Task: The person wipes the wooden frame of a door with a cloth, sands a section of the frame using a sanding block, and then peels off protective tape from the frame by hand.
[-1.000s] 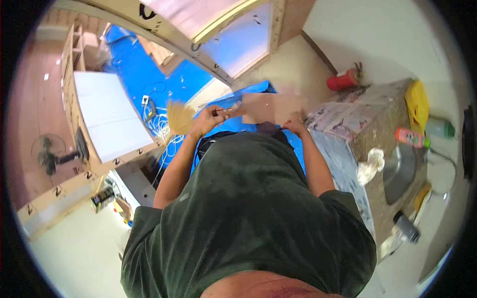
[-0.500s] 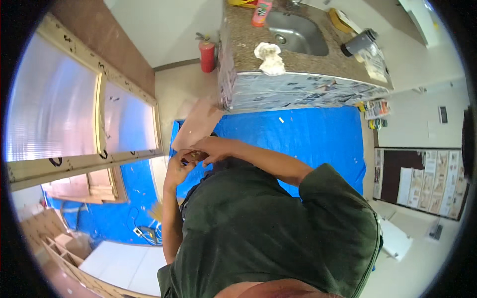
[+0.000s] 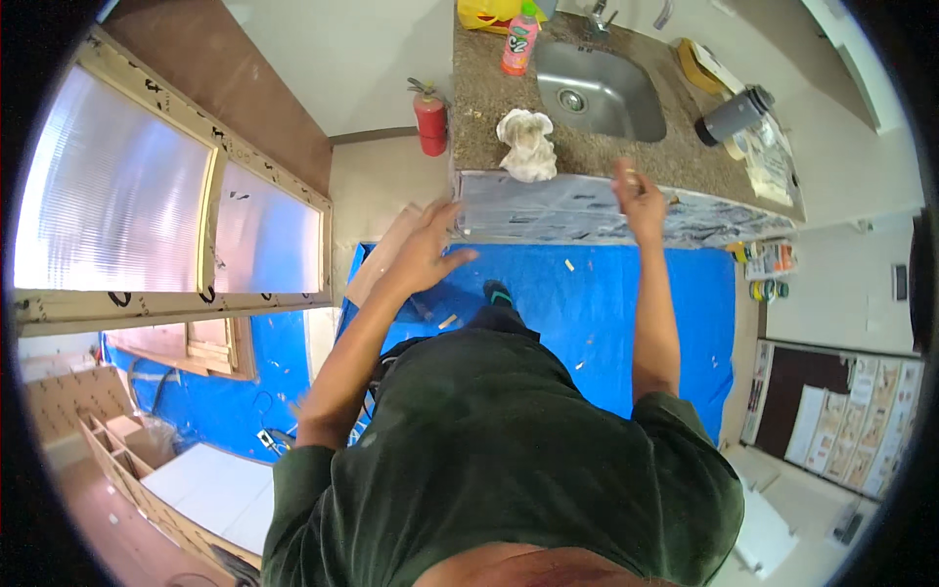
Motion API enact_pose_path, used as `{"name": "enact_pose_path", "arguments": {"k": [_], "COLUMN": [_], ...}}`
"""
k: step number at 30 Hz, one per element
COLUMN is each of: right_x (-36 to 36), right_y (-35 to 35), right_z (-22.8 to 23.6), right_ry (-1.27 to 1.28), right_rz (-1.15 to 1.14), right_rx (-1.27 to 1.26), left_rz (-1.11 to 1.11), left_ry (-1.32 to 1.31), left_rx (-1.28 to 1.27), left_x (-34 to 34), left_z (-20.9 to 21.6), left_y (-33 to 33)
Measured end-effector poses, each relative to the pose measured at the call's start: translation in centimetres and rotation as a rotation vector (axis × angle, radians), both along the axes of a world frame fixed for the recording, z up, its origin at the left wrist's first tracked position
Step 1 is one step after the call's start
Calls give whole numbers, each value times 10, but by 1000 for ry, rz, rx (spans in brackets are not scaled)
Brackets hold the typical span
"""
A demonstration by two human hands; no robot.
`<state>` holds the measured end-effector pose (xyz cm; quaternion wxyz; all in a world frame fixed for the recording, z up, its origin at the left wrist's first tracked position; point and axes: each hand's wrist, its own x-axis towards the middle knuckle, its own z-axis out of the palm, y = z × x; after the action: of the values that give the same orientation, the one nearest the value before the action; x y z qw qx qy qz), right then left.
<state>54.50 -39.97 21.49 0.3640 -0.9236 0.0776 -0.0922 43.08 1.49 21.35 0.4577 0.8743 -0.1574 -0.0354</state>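
My left hand (image 3: 427, 252) is open, its fingers stretched and the thumb apart. It hovers over a flat brown board (image 3: 380, 259), partly hiding it; I cannot tell if they touch. My right hand (image 3: 641, 203) is raised in front of the counter's edge with its fingers curled in. Something small may be pinched there, but the fingertips are blurred. A crumpled white cloth (image 3: 528, 147) rests on the speckled brown countertop (image 3: 587, 152), left of my right hand.
A steel sink (image 3: 611, 93) is set in the counter, with a pink bottle (image 3: 517, 49) and a grey tumbler (image 3: 732, 115) on either side. A red fire extinguisher (image 3: 430, 122) stands left of it. Blue sheeting (image 3: 606, 293) covers the floor; a wood-framed translucent panel (image 3: 117, 186) stands at left.
My hands, together at the board's near end before, have moved apart. The right hand went right and up toward the counter, and the left hand moved right and forward. The view has shifted slightly.
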Motion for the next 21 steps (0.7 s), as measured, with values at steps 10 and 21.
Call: {"name": "enact_pose_path", "arguments": {"k": [10,21], "right_x": [118,132], "right_y": [-168,-213], "right_z": [-71,-93], "right_ry": [-158,-201], "right_rz": [-223,-205], "right_rx": [-230,-358], "left_rz": [180,1084], "left_ry": [-217,-253], "left_rx": [541,754], "left_x": [173,221], "left_z": [-33,-63], "left_y": [-190,27]}}
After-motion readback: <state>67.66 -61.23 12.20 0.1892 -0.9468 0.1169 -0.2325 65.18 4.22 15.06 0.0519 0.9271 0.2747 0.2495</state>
